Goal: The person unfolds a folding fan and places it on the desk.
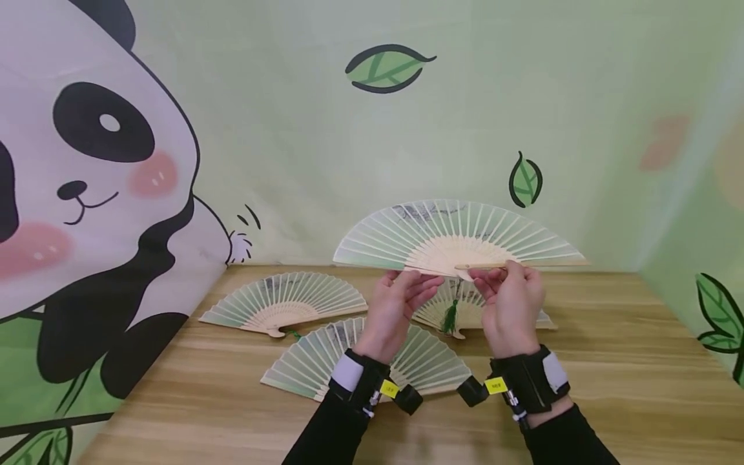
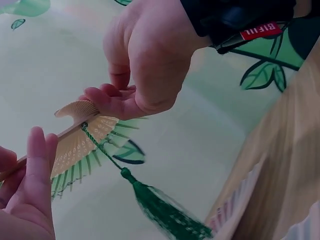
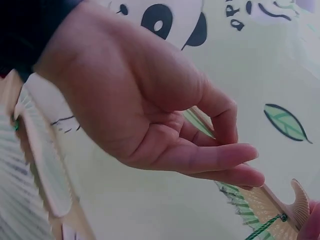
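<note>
Both hands hold an unfolded folding fan (image 1: pixel 465 226), pale green with light wooden ribs, raised above the table. My left hand (image 1: pixel 392 313) pinches its lower left edge near the pivot. On the other side, the thumb and fingers of my right hand (image 1: pixel 513 313) grip the right guard stick. A green tassel (image 2: pixel 167 207) hangs by its cord from the pivot. In the right wrist view the right hand (image 3: pixel 135 100) has its thumb bent against the stick, with two fingers stretched along it.
Three similar open fans lie on the wooden table (image 1: pixel 628 374): a left fan (image 1: pixel 290 297), a front fan (image 1: pixel 308 361) partly behind the left wrist, and a rear fan (image 1: pixel 433 310) behind the hands. A green backdrop (image 1: pixel 290 129) with a panda and leaves rises behind.
</note>
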`<state>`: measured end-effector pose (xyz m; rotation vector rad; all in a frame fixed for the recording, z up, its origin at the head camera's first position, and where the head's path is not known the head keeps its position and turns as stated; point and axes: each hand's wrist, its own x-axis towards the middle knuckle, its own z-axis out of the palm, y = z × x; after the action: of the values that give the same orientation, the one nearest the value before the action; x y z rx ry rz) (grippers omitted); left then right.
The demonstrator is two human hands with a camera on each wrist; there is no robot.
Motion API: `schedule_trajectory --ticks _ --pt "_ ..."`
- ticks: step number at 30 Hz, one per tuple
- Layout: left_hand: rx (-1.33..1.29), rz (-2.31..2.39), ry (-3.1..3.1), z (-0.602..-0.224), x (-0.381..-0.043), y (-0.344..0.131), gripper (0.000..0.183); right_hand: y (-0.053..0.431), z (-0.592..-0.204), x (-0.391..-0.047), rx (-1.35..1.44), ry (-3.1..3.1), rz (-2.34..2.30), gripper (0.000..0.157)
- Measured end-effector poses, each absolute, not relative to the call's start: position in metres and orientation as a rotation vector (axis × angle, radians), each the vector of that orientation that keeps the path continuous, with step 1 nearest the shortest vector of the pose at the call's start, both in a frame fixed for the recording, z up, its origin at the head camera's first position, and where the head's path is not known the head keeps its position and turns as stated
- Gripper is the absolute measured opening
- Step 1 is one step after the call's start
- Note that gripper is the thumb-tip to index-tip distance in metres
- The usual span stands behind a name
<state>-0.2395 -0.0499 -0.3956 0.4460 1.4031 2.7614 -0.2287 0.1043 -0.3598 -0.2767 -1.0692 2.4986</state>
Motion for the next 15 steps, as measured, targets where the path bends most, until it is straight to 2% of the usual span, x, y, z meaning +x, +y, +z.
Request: schedule_trajectory --ticks 7,15 --pt "0.467 2.642 1.314 -0.412 -0.232 0.008 0.023 0.168 -0.371 -0.211 -0.359 -1.002 2.513 0.011" --pt "0.16 2.633 1.178 -0.451 -0.19 0.1 0.021 0.254 -0.412 -0.165 -0.66 -1.046 2.509 0.02"
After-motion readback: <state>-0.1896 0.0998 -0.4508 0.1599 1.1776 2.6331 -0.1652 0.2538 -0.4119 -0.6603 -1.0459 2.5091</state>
